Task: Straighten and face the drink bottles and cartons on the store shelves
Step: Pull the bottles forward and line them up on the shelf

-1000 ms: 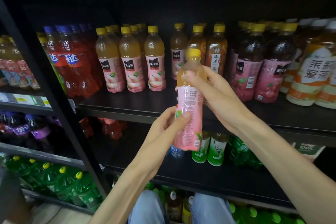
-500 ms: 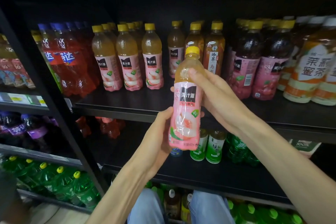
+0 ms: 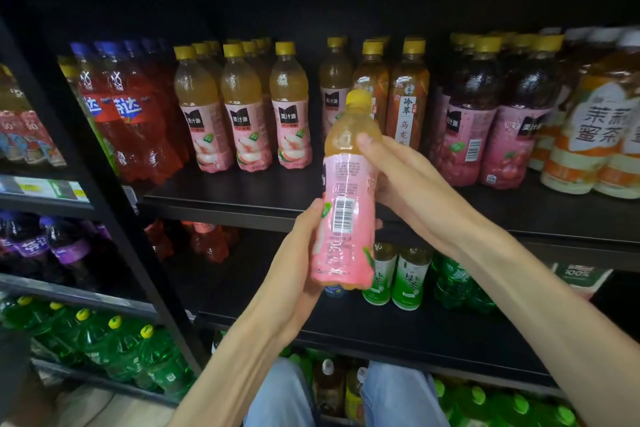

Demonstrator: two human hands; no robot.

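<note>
Black metal store shelving (image 3: 263, 208) is filling the view, its tiers loaded with drinks: red soda bottles with blue caps (image 3: 121, 107) are standing at the far left, a row of three peach juice bottles with pink labels and yellow caps (image 3: 242, 107) is facing forward just right of them, amber oolong tea bottles (image 3: 407, 97) are sitting at the centre, and dark plum-coloured bottles with pink labels (image 3: 485, 114) are crowding the right. In front of the middle shelf, a clear plastic peach juice bottle with a pink label and yellow cap (image 3: 348, 191) is being held upright in the air, clear of any shelf, with its barcode side turned towards the camera. The left hand (image 3: 298, 263) is wrapping its fingers around the lower part of the bottle from the left, and the right hand (image 3: 408, 180) is gripping the upper part, its thumb pressing on the shoulder just above the label. The step in hand looks like checking or turning this bottle before it is shelved. There is a gap on the shelf between the peach row and the tea bottles, so the next move probably calls for setting the bottle there, in line with its matching neighbours, with the peach picture facing out.
</note>
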